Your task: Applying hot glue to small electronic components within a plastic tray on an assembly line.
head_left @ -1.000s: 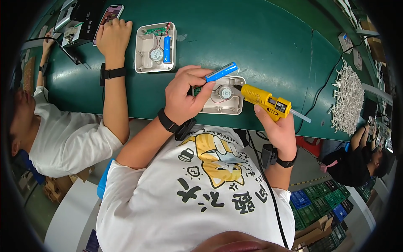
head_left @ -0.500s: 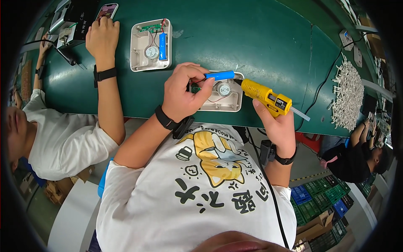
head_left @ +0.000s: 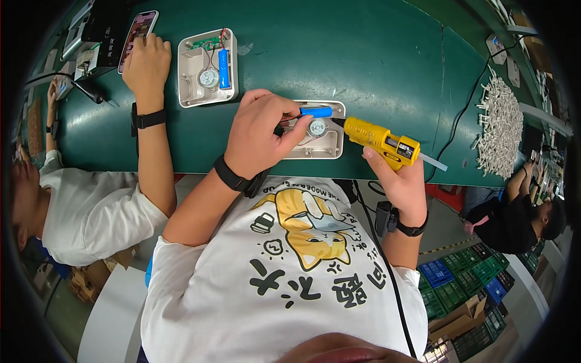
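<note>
My left hand (head_left: 261, 130) pinches a blue cylindrical battery (head_left: 316, 112) between thumb and fingers, at the upper part of an off-white plastic housing (head_left: 330, 151). Inside that housing sits a round silvery part (head_left: 317, 126) with thin wires. A yellow hot glue gun (head_left: 378, 138) is gripped in my right hand (head_left: 399, 184). Its dark nozzle points left, at the housing's right side near the battery's end. A translucent glue stick (head_left: 434, 162) sticks out of the gun's back. My left fingers hide part of the housing's left side.
A similar housing (head_left: 183, 100) with a blue battery and green circuit board lies to the left on the green table (head_left: 339, 42). Beside it, a co-worker's hand (head_left: 147, 66) touches a phone (head_left: 140, 30). A heap of small white parts (head_left: 500, 130) and a black cable (head_left: 463, 130) lie right.
The battery has come down from above the housing's far edge into its upper part, with my left hand still on it. The co-worker's hand has shifted onto the phone.
</note>
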`<state>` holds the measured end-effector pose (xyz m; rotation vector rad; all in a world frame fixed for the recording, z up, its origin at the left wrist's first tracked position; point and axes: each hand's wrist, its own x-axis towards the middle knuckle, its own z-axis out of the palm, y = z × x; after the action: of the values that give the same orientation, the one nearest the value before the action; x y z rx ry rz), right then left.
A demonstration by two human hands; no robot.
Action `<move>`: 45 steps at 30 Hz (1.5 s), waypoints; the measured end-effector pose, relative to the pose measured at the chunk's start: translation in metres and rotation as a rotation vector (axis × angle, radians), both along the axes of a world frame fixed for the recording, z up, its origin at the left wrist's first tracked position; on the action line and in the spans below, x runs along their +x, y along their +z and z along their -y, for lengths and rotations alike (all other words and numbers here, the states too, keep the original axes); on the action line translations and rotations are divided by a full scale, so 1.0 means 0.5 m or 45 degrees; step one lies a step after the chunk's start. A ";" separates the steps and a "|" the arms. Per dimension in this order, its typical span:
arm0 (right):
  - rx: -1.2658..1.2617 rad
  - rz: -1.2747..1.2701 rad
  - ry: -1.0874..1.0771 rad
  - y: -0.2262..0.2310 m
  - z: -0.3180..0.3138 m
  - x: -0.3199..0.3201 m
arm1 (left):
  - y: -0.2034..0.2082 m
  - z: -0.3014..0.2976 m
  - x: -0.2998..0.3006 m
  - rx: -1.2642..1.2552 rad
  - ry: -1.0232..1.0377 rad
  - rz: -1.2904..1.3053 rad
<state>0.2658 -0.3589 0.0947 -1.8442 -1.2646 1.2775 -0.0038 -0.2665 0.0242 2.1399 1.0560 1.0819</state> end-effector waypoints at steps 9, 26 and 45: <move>0.028 -0.100 -0.150 -0.025 -0.007 0.000 | 0.001 -0.006 -0.002 -0.297 0.058 0.024; 0.028 0.080 -0.018 0.001 -0.003 -0.006 | 0.004 -0.033 -0.012 -0.451 -0.082 -0.057; 0.107 0.213 -0.035 0.012 0.005 -0.026 | -0.006 -0.030 -0.018 -0.392 -0.055 0.016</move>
<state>0.2528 -0.3614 0.1006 -1.9337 -1.3531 1.0573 -0.0128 -0.2515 0.0214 1.8992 1.0874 0.8496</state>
